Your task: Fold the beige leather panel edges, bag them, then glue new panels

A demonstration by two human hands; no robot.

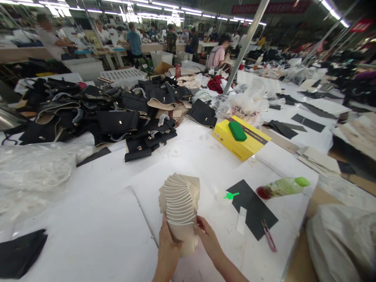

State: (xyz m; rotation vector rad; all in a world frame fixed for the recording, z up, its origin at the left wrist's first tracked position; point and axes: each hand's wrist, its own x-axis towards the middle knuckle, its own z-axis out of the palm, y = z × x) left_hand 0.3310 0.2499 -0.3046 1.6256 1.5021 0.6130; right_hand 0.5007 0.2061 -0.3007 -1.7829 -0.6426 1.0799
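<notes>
A fanned stack of beige leather pieces lies on the white table in front of me. My left hand grips the stack's near left side, fingers curled against it. On the near right edge my right hand pinches the same stack with thumb and fingers closed. The pieces spread away from me in an overlapping curve.
A black sheet with a white strip, a small green-capped tube, pink snips and a lying green bottle sit to the right. A yellow box and a heap of black bag parts lie farther back. Other people work at distant tables.
</notes>
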